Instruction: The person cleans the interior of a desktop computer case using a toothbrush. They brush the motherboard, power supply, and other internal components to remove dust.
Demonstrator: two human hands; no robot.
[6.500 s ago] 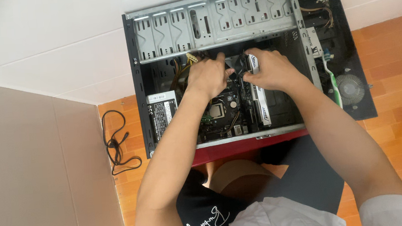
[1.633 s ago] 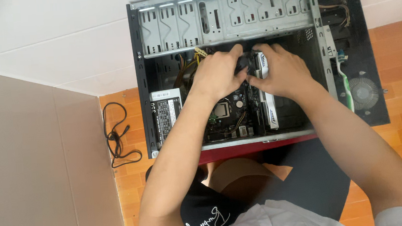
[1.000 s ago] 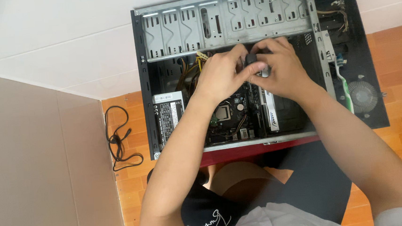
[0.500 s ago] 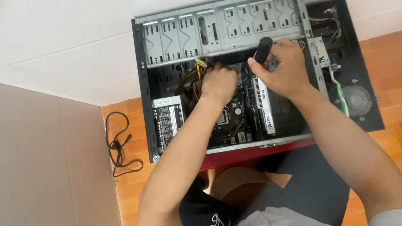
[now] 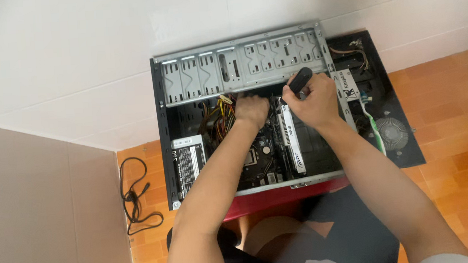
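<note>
Open computer case [image 5: 185, 69] lies on floor against far wall. Power supply [image 5: 188, 162] inside at left; graphics card [image 5: 291, 141] at right. Cable [image 5: 134, 201] left of case; side panel [image 5: 391, 109] right.

Floor [image 5: 452, 105]: orange-brown tiles, meeting a white wall at the far side.
Computer case [image 5: 240, 65]: lies on its side on the floor in the middle, open side up, its far edge against the wall.
Side panel [image 5: 397, 156]: black, flat on the tiles just right of the case, with a round vent near its right edge.
Toothbrush [image 5: 373, 127]: green and white, lies on the side panel.
Cable [image 5: 134, 196]: black, loosely coiled on the tiles left of the case.
Board [image 5: 42, 216]: large, beige, at the near left beside the cable.
</note>
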